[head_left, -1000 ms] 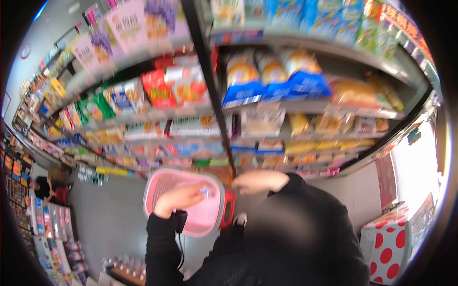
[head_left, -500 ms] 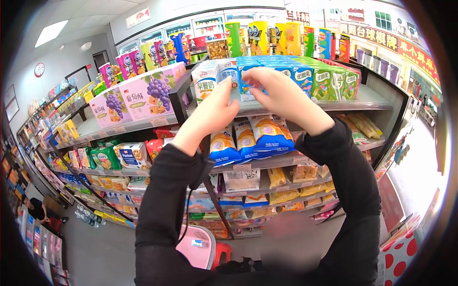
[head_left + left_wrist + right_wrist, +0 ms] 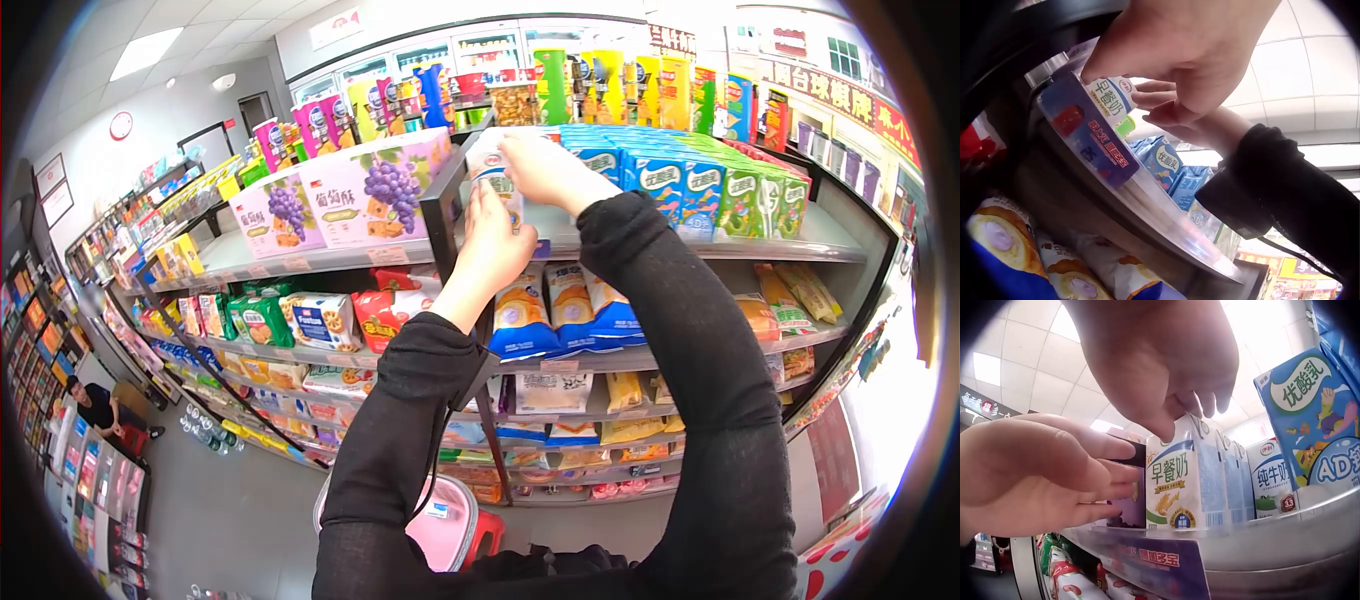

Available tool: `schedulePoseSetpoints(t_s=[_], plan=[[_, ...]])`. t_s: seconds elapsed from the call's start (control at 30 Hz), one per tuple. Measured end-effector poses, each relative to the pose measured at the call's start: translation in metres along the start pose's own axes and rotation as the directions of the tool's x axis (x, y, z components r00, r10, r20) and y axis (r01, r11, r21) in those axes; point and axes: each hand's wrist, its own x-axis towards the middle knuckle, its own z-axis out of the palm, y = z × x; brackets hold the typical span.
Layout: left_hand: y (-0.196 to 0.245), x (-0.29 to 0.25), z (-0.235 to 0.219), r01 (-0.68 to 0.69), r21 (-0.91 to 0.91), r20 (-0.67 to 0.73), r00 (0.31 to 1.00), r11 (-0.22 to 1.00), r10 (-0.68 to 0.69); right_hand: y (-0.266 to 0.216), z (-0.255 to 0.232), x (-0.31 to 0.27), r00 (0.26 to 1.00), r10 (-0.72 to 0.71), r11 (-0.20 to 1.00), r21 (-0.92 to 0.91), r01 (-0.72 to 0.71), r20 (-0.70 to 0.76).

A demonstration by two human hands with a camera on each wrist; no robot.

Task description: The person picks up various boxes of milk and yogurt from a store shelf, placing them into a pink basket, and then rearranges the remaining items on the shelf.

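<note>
A white breakfast milk carton (image 3: 1169,481) stands upright at the left end of the top shelf (image 3: 690,244), in front of a row of like cartons. My right hand (image 3: 1160,369) reaches over it from above, thumb at the upper front edge and fingers curled over the top. My left hand (image 3: 1041,475) is held beside the carton's left side, its fingers extended toward it. In the left wrist view that left hand (image 3: 1191,44) partly hides the carton (image 3: 1110,100). Pure milk cartons (image 3: 1266,478) and blue yogurt drink boxes (image 3: 1310,419) stand to the right.
A dark shelf post (image 3: 440,235) rises left of the cartons, with purple grape biscuit boxes (image 3: 365,200) beyond it. Bagged snacks (image 3: 522,315) fill the shelf below. A pink basket (image 3: 470,500) stands on the floor by a red stool (image 3: 488,535). Someone (image 3: 95,405) sits at far left.
Both hands have risen from over the pink basket to the top shelf. They then moved left to the breakfast milk carton, the right hand now at its top. The head view has tilted up.
</note>
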Motion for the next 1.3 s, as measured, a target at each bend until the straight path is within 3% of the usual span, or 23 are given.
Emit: schedulePoseSetpoints(t_s=[0.1,0.2,0.4,0.47,0.5,0.57,0.6,0.63,0.67,0.7,0.77,0.8,0.83,0.9,0.93,0.97,1.0,1.03,1.1,1.13,1.2,1.23,1.3], plan=[[0.002,-0.005,-0.002,0.032,-0.008,-0.06,0.998,0.999,-0.032,-0.007,-0.005,-0.006,1.0,-0.026,0.998,0.05,0.026,0.0],[0.012,-0.009,-0.002,0.079,0.018,-0.033,0.996,0.997,-0.079,-0.013,-0.015,-0.009,1.0,0.01,0.98,0.199,-0.011,0.007],[0.034,-0.026,-0.007,0.022,-0.008,0.01,1.0,1.0,-0.022,-0.012,-0.018,-0.015,0.991,-0.003,0.983,0.184,0.027,-0.131],[0.039,-0.034,-0.014,-0.19,0.02,-0.081,0.978,0.982,0.191,-0.015,-0.037,-0.02,0.983,0.008,0.983,0.182,0.026,-0.182],[0.037,-0.036,-0.016,-0.298,0.034,-0.198,0.934,0.954,0.298,-0.019,-0.054,-0.024,0.982,0.006,0.983,0.179,0.028,-0.187],[0.05,-0.043,-0.035,-0.334,0.03,-0.295,0.898,0.942,0.327,-0.025,-0.088,-0.036,0.966,-0.073,0.985,0.133,0.108,-0.246],[0.051,-0.046,-0.042,-0.356,-0.027,-0.315,0.89,0.934,0.33,-0.041,-0.115,-0.042,0.997,0.048,0.991,0.126,-0.04,-0.064],[0.049,-0.05,-0.048,-0.37,-0.086,-0.333,0.886,0.925,0.323,-0.058,-0.139,-0.05,0.977,0.17,0.978,0.095,-0.183,0.128],[0.047,-0.055,-0.055,-0.398,-0.149,-0.317,0.886,0.905,0.337,-0.062,-0.152,-0.062,0.992,0.107,0.945,0.303,-0.123,0.068],[0.052,-0.061,-0.065,-0.413,-0.336,-0.273,0.903,0.846,0.333,-0.064,-0.154,-0.076,0.998,0.069,0.864,0.5,-0.059,-0.003],[0.063,-0.087,-0.079,-0.179,-0.673,-0.034,0.977,0.717,0.212,-0.104,-0.141,-0.109,0.96,-0.154,0.912,0.34,0.229,-0.234],[0.077,-0.098,-0.087,-0.059,-0.666,0.122,0.975,0.744,0.187,-0.117,-0.132,-0.127,0.969,-0.13,0.901,0.383,0.204,-0.209],[0.062,-0.11,-0.088,0.116,-0.785,0.225,0.968,0.608,0.106,-0.13,-0.124,-0.143,0.986,0.081,0.855,0.518,0.006,-0.146],[0.027,-0.136,-0.091,-0.132,-0.498,0.291,0.905,0.857,0.309,-0.145,-0.106,-0.165,0.888,0.455,0.621,0.692,-0.367,0.064],[0.019,-0.156,-0.087,-0.111,-0.463,0.244,0.938,0.879,0.247,-0.129,-0.097,-0.177,0.977,0.089,0.682,0.703,-0.2,0.192],[0.009,-0.174,-0.085,-0.084,-0.435,0.303,0.924,0.897,0.234,-0.129,-0.075,-0.194,0.996,-0.03,0.733,0.679,-0.034,0.082],[-0.004,-0.193,-0.075,-0.097,-0.441,0.237,0.946,0.892,0.22,-0.146,-0.06,-0.205,0.991,0.011,0.688,0.718,-0.103,0.131],[-0.009,-0.211,-0.075,-0.042,-0.339,0.333,0.929,0.94,0.161,-0.159,-0.048,-0.217,0.979,0.011,0.791,0.597,-0.134,0.204],[-0.044,-0.261,-0.061,0.182,-0.332,0.453,0.891,0.925,-0.012,-0.182,-0.004,-0.243,0.958,0.024,0.657,0.718,-0.23,0.285],[-0.062,-0.291,-0.052,0.26,-0.298,0.458,0.883,0.919,-0.101,-0.192,0.02,-0.256,0.96,-0.024,0.622,0.756,-0.205,0.28],[-0.09,-0.338,-0.044,0.379,-0.274,0.524,0.83,0.884,-0.193,-0.22,0.067,-0.286,0.923,-0.007,0.532,0.783,-0.321,0.384],[-0.107,-0.364,-0.04,0.403,-0.227,0.545,0.807,0.887,-0.227,-0.235,0.086,-0.299,0.852,-0.02,0.504,0.741,-0.444,0.524],[-0.129,-0.402,-0.037,0.533,-0.13,0.59,0.719,0.836,-0.367,-0.268,0.127,-0.322,0.816,-0.022,0.5,0.713,-0.492,0.578]])
